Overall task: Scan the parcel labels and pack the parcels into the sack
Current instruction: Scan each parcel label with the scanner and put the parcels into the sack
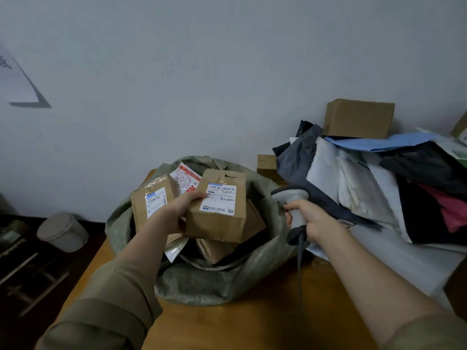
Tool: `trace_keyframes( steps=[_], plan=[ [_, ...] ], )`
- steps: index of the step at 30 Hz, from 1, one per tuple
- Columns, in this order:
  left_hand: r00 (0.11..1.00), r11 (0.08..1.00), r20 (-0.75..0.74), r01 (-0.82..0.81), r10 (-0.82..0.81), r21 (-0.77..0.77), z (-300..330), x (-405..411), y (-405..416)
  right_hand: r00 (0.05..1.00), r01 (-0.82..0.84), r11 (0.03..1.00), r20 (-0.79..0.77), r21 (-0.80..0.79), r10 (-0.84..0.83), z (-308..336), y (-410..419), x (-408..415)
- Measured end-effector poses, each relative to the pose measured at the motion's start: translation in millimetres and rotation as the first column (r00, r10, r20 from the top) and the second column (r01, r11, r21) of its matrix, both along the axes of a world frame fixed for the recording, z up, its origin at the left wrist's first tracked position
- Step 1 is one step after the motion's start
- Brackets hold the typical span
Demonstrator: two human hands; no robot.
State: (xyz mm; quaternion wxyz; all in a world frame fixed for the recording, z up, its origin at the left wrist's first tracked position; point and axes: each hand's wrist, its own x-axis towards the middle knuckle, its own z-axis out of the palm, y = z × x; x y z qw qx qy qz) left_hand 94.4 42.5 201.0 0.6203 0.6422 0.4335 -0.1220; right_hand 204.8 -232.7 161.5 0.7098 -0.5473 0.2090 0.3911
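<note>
Nearest, the left hand (180, 207) clamps a small cardboard parcel (217, 207) by its left edge, thumb on the labelled top and the fingers hidden underneath, holding it over the open mouth of the sack (192, 281); the right hand (308, 218) is wrapped tight round the handle of a barcode scanner (292, 203) just right of the box. The box looks light, stiff and taped smooth, so an edge pinch should do. Behind it, more parcels already lie in the sack
</note>
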Motion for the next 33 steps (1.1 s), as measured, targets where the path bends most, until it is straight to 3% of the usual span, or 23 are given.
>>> trace_keyframes(
  steps=[5,8,14,16,19,22,27,30,33],
  plan=[
    [0.997,0.999,-0.063,-0.037,0.036,-0.019,13.4,21.7,6.6,0.961,0.163,0.963,0.187,0.216,-0.204,8.7,5.5,13.1],
    [0.995,0.997,-0.071,-0.073,0.074,0.015,25.1,39.8,6.2,0.923,0.117,0.947,0.319,0.298,-0.215,14.7,2.2,12.1],
    [0.995,0.988,-0.018,-0.094,0.097,0.125,6.4,69.4,-25.3,0.894,0.045,0.996,0.442,0.077,-0.074,18.5,-15.5,17.9],
    [0.995,0.965,-0.032,-0.084,0.095,0.25,-11.8,75.6,-36.1,0.894,0.032,0.999,0.449,-0.027,-0.016,18.5,-26.0,19.6],
    [0.994,0.877,-0.081,-0.026,0.074,0.479,-27.7,83.6,-46.6,0.897,0.041,0.997,0.442,-0.072,-0.005,20.5,-43.6,20.1],
    [0.995,0.768,-0.038,-0.046,0.091,0.638,-23.6,98.1,-56.3,0.891,0.093,0.995,0.45,-0.034,-0.068,30.4,-58.4,19.5],
    [0.987,0.58,0.134,-0.056,-0.093,0.813,9.9,131.7,-110.7,0.819,0.166,0.986,0.552,0.028,-0.154,69.2,-86.4,12.7],
    [0.923,0.592,0.301,-0.107,-0.24,0.799,19.2,152.7,-158.9,0.732,0.276,0.959,0.63,0.072,-0.258,98.8,-116.9,10.5],
    [0.806,0.606,0.415,-0.089,-0.423,0.79,27.5,164.7,-214.5,0.637,0.386,0.918,0.692,0.094,-0.339,123.1,-161.5,9.2]
  ],
)
